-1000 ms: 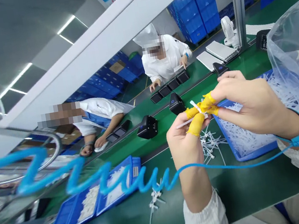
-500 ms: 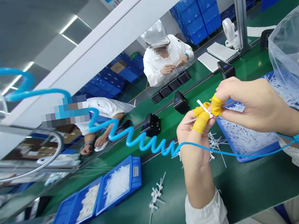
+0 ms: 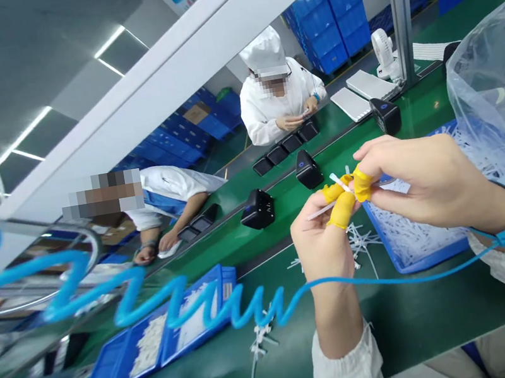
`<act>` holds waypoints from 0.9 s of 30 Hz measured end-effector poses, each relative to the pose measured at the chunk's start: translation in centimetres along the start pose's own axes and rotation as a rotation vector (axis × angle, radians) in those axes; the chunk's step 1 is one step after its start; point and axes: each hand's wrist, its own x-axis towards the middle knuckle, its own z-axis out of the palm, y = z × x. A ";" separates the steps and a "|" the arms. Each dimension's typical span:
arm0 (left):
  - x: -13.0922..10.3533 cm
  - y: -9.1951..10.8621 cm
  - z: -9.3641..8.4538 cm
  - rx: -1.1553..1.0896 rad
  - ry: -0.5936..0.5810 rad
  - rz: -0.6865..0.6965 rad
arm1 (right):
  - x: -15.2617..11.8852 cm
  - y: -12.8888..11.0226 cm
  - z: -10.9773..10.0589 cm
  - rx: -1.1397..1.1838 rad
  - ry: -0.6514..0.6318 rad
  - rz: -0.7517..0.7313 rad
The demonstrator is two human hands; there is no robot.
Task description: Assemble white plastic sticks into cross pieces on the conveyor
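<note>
My left hand (image 3: 324, 235) pinches a small white strip piece (image 3: 340, 184) between fingertips in yellow finger covers. My right hand (image 3: 416, 179), also with yellow covers, meets it from the right, its thumb and finger closed on the same piece. A thin strip end sticks out to the left of my left fingers, another upward. Below the hands lies a pile of white strips (image 3: 361, 242). At the right, a blue tray (image 3: 406, 268) full of white strips stands partly behind my right hand. A blue band with a coiled cord circles my right wrist.
Black box-shaped devices (image 3: 257, 209) stand on the green belt ahead. Blue bins (image 3: 229, 282) of white parts are at the left, with a small strip cluster (image 3: 260, 341) nearby. The blue coiled cord (image 3: 175, 303) crosses the view. Two people work opposite; another arm shows lower left.
The coiled cord has swung down and nearer at the left. Both my hands have shifted slightly left, still together on the white piece. The arm at the lower left has drawn back.
</note>
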 end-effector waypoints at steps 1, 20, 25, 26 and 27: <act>0.0 -0.1 0.0 0.028 0.002 0.044 | 0.0 0.1 0.0 0.011 -0.003 0.002; 0.8 -0.2 -1.3 0.258 0.015 0.592 | 0.1 -0.1 0.0 0.331 -0.012 0.199; 1.0 0.1 -1.5 0.114 -0.048 0.457 | 0.1 -0.3 1.2 0.327 0.051 0.248; 1.0 0.1 -1.6 0.086 -0.057 0.403 | 0.1 -0.3 1.4 0.325 0.062 0.251; 1.1 0.1 -1.7 0.071 -0.064 0.348 | 0.1 -0.3 1.6 0.323 0.072 0.252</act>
